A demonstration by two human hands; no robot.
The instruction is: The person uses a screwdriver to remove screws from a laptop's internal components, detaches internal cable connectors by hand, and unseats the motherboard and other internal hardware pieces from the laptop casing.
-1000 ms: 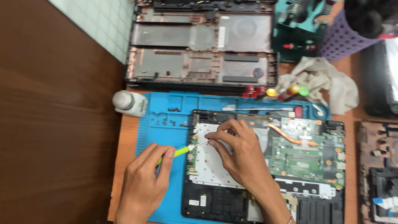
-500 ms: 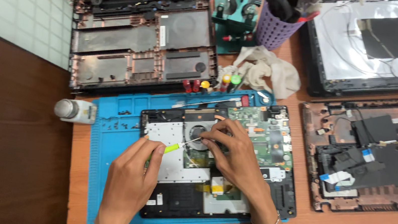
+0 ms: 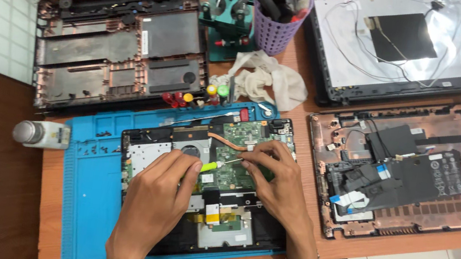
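An opened laptop base (image 3: 149,143) with a green circuit board (image 3: 241,134) and a copper heat pipe lies on a blue work mat (image 3: 85,188). My left hand (image 3: 158,197) grips a small screwdriver with a yellow-green handle (image 3: 209,167), its tip pointing right onto the board. My right hand (image 3: 274,179) rests on the board, its fingertips pinching at the screwdriver's tip near the heat pipe. A thin bracelet sits on the right wrist.
A bare laptop bottom cover (image 3: 117,51) lies behind the mat. A second opened chassis (image 3: 407,169) and a screen lid (image 3: 405,45) lie at the right. A purple tool cup (image 3: 277,33), a white cloth (image 3: 269,78), coloured screwdriver handles (image 3: 199,96) and a small bottle (image 3: 42,134) stand nearby.
The view has shifted, so the laptop sits more to the centre. Both hands have moved right along the board, from the silver plate area toward the heat pipe.
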